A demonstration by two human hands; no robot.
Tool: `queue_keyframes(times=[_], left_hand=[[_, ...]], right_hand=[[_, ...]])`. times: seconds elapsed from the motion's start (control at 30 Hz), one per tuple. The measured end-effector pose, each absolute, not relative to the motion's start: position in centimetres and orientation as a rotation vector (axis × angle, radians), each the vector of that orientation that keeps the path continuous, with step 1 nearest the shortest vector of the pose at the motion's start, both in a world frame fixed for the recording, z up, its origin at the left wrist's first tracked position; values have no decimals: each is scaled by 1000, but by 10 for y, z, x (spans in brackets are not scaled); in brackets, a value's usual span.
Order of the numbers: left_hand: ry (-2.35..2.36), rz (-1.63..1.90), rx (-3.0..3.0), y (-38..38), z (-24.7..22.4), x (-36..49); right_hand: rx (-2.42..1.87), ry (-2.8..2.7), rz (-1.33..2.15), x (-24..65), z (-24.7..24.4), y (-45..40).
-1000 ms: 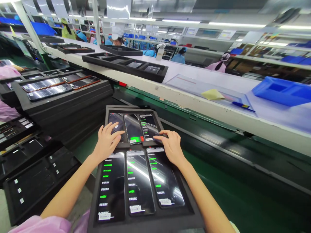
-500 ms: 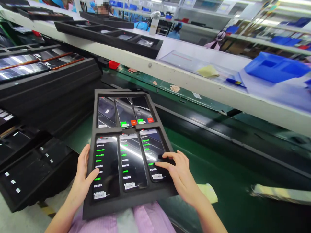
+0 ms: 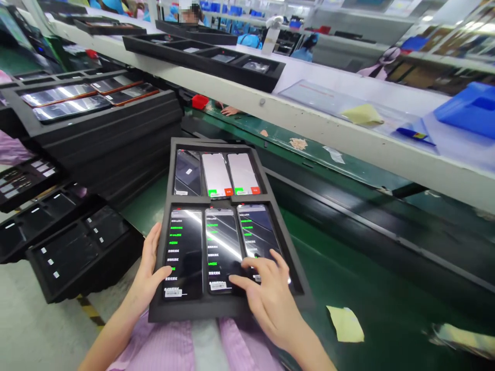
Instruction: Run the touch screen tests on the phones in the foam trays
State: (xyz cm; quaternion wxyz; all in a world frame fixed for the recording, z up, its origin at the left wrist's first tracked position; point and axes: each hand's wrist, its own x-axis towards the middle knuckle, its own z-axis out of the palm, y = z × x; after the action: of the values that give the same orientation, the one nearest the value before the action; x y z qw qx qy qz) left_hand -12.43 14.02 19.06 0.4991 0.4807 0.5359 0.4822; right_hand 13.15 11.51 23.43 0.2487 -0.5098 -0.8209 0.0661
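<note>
A black foam tray rests across my lap with smartphones in two rows of three. My left hand grips its left edge, the thumb lying over the near left phone. Over the near row is my right hand, fingers spread, its index fingertip at the lower screen of the middle phone. That hand partly covers the near right phone. All three near phones show lists in white and green text. Two far phones have pale screens with green and red boxes; the far left phone is dark.
Stacked black trays with phones stand at left, other trays lower down. A white ledge crosses ahead, bearing a long black tray and a blue bin. Yellow paper lies right on the green surface. A co-worker's hand shows beneath the ledge.
My right index finger has moved from the near right phone to the near middle one. The two far screens turned from dark to pale. The view has shifted left.
</note>
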Motion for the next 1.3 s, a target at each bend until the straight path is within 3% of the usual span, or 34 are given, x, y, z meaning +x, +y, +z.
queue_keyframes(times=[0.6, 0.77, 1.3], left_hand=[[1345, 995, 1347, 132, 199, -129], [1280, 1052, 1339, 132, 196, -131], [1623, 950, 1623, 154, 206, -116]], right_hand=[[-1320, -2258, 245, 136, 219, 117], [-1348, -2179, 116, 161, 226, 128], [-1536, -2058, 165, 184, 227, 161]])
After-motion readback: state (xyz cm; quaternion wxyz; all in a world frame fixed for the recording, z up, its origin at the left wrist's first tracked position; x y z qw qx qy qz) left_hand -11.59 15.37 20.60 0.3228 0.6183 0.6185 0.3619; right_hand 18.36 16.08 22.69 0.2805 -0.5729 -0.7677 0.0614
